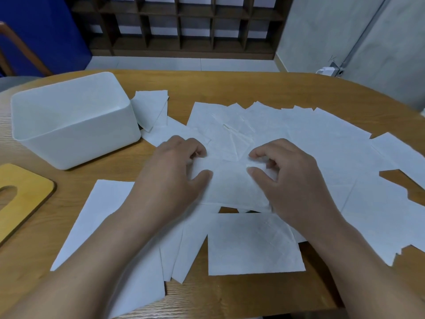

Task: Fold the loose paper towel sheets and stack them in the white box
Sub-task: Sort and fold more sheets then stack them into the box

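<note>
Two bare hands over the middle of the wooden bench (287, 88). Left hand (174, 171) with fingers curled, thumb pressed on the left edge of one paper towel sheet (230, 183); right hand (289, 178) with curled fingers and thumb pinching that same sheet's right edge. So each grip was closed on the sheet, which lay flat between the hands on top of other sheets.

One white box (69, 125) stood at far left on the bench, open-topped, nothing seen inside. One wooden lid with an oval slot (20, 194) lay just in front of the box, at the left edge.

Loose sheets (322, 139) spread across the bench, overlapping, too layered for an exact count; roughly a dozen or more. One small folded-looking piece (150, 109) lay touching the box's right side. One flat sheet (253, 245) lay nearest, between the forearms. Several more lay under the left forearm.

One dark lattice shelf (184, 24) stood behind the bench; one charger (327, 71) sat plugged in at the right wall.
</note>
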The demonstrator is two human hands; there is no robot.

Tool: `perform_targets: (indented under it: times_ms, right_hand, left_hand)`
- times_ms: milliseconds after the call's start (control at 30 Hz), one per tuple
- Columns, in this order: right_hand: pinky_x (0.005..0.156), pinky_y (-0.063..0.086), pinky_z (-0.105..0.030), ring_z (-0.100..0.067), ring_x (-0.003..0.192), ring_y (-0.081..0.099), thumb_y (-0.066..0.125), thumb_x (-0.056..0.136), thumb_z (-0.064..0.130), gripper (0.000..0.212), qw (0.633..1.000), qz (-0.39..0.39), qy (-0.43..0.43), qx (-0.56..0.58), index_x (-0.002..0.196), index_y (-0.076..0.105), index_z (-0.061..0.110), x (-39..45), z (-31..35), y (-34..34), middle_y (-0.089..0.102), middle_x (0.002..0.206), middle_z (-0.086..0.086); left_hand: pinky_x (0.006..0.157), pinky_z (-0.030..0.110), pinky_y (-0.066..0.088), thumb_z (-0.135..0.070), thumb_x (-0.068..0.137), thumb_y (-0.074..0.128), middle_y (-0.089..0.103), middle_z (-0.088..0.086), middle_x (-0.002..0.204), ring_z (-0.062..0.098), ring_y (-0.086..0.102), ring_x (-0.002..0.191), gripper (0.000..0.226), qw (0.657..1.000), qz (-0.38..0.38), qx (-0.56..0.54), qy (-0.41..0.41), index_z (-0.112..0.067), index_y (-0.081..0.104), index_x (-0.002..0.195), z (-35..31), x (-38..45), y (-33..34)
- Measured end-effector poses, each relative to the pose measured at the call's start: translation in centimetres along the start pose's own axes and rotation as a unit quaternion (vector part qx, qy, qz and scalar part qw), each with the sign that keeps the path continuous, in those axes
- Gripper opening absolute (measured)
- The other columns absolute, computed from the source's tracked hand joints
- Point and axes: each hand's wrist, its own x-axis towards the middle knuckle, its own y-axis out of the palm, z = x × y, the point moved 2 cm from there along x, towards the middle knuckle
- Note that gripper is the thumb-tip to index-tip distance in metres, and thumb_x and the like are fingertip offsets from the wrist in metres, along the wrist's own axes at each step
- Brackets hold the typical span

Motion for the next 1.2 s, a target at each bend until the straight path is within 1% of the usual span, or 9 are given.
perform_targets:
  times_ms: [100,233,400,600,767,900,967,1100,1200]
  right_hand:
    - [0.098,0.050,-0.032,-0.006,0.107,0.058,0.076,0.099,0.036,0.025,1.000,0.022,0.015,0.012,0.124,0.073,0.032,0.1,-0.1,-0.1,0.067,0.115,0.021]
    - [0.109,0.040,-0.039,-0.007,0.113,0.052,0.073,0.095,0.057,0.042,0.997,0.070,0.024,-0.031,0.132,0.065,0.040,0.0,0.4,0.0,0.062,0.118,0.024]
    - [0.111,0.036,-0.041,-0.004,0.109,0.053,0.078,0.092,0.055,0.039,0.998,0.058,0.027,-0.021,0.127,0.067,0.040,0.0,0.5,-0.3,0.064,0.112,0.024]
    - [0.112,0.038,-0.045,-0.003,0.108,0.055,0.080,0.091,0.053,0.033,0.998,0.056,0.035,-0.008,0.121,0.071,0.039,0.0,0.6,-0.4,0.067,0.109,0.024]
    - [0.100,0.051,-0.050,-0.005,0.105,0.059,0.078,0.091,0.052,0.014,0.994,0.086,0.057,0.043,0.098,0.074,0.041,0.2,0.7,-0.5,0.067,0.099,0.024]
    - [0.070,0.054,-0.040,-0.013,0.090,0.066,0.081,0.095,0.035,0.012,0.985,0.093,0.065,0.128,0.089,0.072,0.030,0.0,1.1,-0.8,0.068,0.095,0.014]
    - [0.061,0.058,-0.047,-0.019,0.081,0.070,0.081,0.097,0.032,0.012,0.977,0.075,0.074,0.185,0.092,0.073,0.025,0.0,1.5,-1.1,0.072,0.089,0.005]
    - [0.068,0.061,-0.065,-0.039,0.083,0.074,0.083,0.097,0.025,0.011,0.941,0.006,0.120,0.316,0.098,0.073,0.021,-0.1,2.1,-0.9,0.075,0.087,-0.011]
    - [0.078,0.061,-0.072,-0.048,0.093,0.074,0.082,0.098,0.019,0.013,0.912,-0.012,0.130,0.390,0.107,0.073,0.022,-0.1,2.8,-0.4,0.075,0.098,-0.020]
  left_hand:
    - [0.086,0.015,0.040,-0.051,0.094,0.076,0.059,-0.020,0.120,0.007,0.049,0.109,0.040,1.000,0.030,0.000,0.008,-0.039,0.065,0.130,0.2,0.0,0.1]
    - [0.093,0.028,0.040,-0.060,0.092,0.073,0.058,-0.018,0.123,0.010,0.046,0.116,0.043,0.999,0.034,0.014,0.025,-0.040,0.066,0.129,0.2,-0.2,0.4]
    - [0.098,0.033,0.043,-0.061,0.092,0.072,0.060,-0.014,0.122,0.013,0.048,0.114,0.044,0.999,0.022,0.031,0.038,-0.038,0.068,0.129,0.3,-0.2,0.5]
    - [0.101,0.035,0.036,-0.063,0.093,0.070,0.057,-0.017,0.122,0.011,0.040,0.115,0.041,0.998,0.031,0.036,0.031,-0.043,0.066,0.129,0.1,-0.2,0.5]
    - [0.098,0.037,0.039,-0.057,0.091,0.076,0.055,-0.022,0.115,0.009,0.039,0.112,0.033,0.999,0.032,0.006,0.027,-0.043,0.062,0.118,-0.1,-0.3,0.3]
    - [0.075,0.028,0.041,-0.048,0.088,0.083,0.060,-0.021,0.102,0.007,0.051,0.099,0.033,0.996,0.038,-0.074,-0.007,-0.041,0.058,0.108,-0.3,-0.5,0.0]
    - [0.067,0.026,0.044,-0.039,0.090,0.085,0.068,-0.015,0.099,0.011,0.058,0.083,0.031,0.990,0.025,-0.141,-0.009,-0.039,0.061,0.109,-0.2,-0.5,-0.2]
    - [0.075,0.040,0.050,-0.016,0.099,0.081,0.074,0.005,0.094,0.037,0.061,0.080,0.016,0.932,0.015,-0.363,-0.018,-0.019,0.071,0.109,-0.4,-0.7,-0.5]
    - [0.069,0.026,0.049,-0.011,0.103,0.074,0.068,-0.004,0.086,0.011,0.061,0.074,0.006,0.908,-0.019,-0.419,-0.004,-0.011,0.068,0.106,-0.7,-1.1,-0.3]
